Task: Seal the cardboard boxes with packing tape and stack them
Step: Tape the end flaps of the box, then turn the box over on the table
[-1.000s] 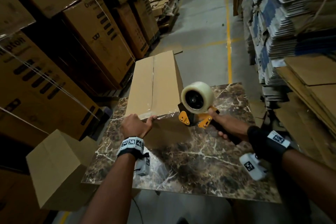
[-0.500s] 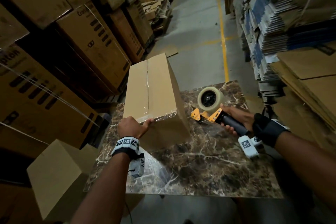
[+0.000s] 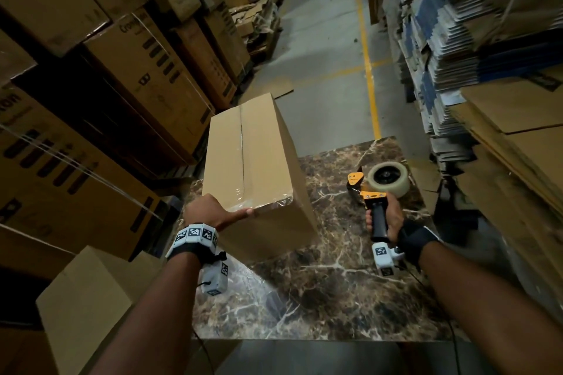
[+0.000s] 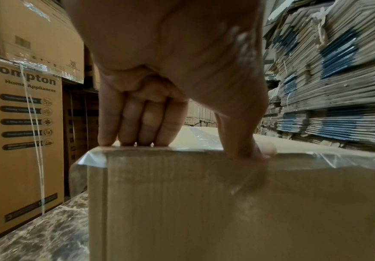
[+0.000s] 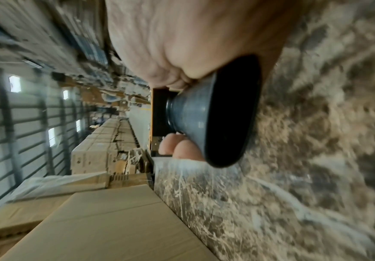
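Observation:
A plain cardboard box (image 3: 249, 161) stands on the marble table (image 3: 335, 298), with clear tape along its top seam and across its near top edge. My left hand (image 3: 225, 211) grips that near edge. In the left wrist view the fingers (image 4: 137, 123) lie on top of the box (image 4: 226, 211) and the thumb presses the tape over the front. My right hand (image 3: 385, 219) holds the black handle (image 5: 215, 114) of the orange tape dispenser (image 3: 373, 195), whose roll (image 3: 390, 178) lies on the table to the right of the box.
Another plain carton (image 3: 85, 307) sits on the floor at lower left. Tall printed cartons (image 3: 91, 131) wall the left side. Bundles of flat cardboard (image 3: 487, 39) are piled on the right. An aisle with a yellow line (image 3: 368, 70) runs ahead beyond the table.
My right hand has carried the dispenser away from the box's near edge, rightward and down onto the table. The left hand has stayed on the box edge.

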A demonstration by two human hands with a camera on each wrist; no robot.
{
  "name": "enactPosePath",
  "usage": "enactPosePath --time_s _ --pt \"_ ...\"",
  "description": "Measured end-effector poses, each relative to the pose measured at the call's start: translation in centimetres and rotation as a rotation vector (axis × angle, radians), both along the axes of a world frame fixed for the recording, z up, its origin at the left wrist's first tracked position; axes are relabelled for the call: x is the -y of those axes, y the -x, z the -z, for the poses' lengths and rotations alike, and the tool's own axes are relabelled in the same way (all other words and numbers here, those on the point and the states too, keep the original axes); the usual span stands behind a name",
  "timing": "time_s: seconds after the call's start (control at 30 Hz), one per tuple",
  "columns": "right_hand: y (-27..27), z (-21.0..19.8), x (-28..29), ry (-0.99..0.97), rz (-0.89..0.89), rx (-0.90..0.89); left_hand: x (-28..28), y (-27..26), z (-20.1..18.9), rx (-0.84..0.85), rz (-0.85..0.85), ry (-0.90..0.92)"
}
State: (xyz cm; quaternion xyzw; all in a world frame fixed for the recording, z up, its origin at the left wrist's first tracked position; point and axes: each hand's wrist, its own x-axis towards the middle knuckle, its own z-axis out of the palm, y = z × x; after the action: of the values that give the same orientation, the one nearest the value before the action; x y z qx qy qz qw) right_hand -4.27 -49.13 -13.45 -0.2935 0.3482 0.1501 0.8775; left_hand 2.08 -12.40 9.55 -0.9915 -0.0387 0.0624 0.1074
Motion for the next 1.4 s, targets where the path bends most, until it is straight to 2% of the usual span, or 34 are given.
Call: enactPosePath --time_s 0.13,0.3,0.33,0.43,0.5,0.57,0.63,0.73,0.8,0.9,1.03,1.17,1.3,1.4 --pt "-0.5 1.8 -1.8 -0.048 0.139 -0.039 -0.4 -0.9 -0.1 -0.018 0.018 -0.004" --pt "-1.3 1.5 -4.0 0.176 0.317 -0.130 -0.3 -1.6 -0.9 -0.065 0.033 -0.003" --pt "-1.5 1.4 -4.1 0.265 0.370 -0.157 -0.3 -1.7 -0.9 -0.071 0.037 -0.009" --pt "-1.9 1.0 -4.5 0.684 0.563 -0.436 -0.3 -1.8 -0.9 -0.078 0.042 -0.011" --pt "-2.4 -0.3 -5.7 0.842 0.664 -0.454 -0.4 -1.7 -1.0 -0.077 0.051 -0.005" --pt "-3.0 -1.2 -7.1 1.065 0.715 -0.343 -0.4 -1.5 -1.1 -0.076 0.056 -0.002" --pt "-3.6 -2.0 -8.9 1.216 0.682 -0.064 -0.3 -1.2 -1.2 -0.066 0.065 -0.010" --pt "-4.0 -3.8 -12.0 1.180 0.429 0.374 -0.5 -0.9 -1.1 -0.043 0.081 -0.008" --pt "-3.9 -4.5 -14.0 1.201 0.319 0.621 -0.5 -0.7 -1.1 -0.033 0.085 -0.003" --pt "-3.3 -5.0 -15.8 1.227 0.237 0.858 -0.5 -0.3 -1.0 -0.029 0.091 -0.005" --pt "-2.9 -4.8 -17.9 1.251 0.216 0.935 -0.5 -0.1 -0.6 0.002 0.113 -0.024" --pt "-2.8 -3.8 -18.7 1.440 0.237 0.923 -0.4 0.2 0.0 0.035 0.125 -0.079" --pt "-2.2 -3.7 -18.2 1.497 0.050 0.880 -0.2 0.5 0.2 0.058 0.116 -0.072" --pt "-0.9 -4.4 -17.1 1.474 -0.066 0.924 0.0 1.1 0.2 0.080 0.122 -0.095"
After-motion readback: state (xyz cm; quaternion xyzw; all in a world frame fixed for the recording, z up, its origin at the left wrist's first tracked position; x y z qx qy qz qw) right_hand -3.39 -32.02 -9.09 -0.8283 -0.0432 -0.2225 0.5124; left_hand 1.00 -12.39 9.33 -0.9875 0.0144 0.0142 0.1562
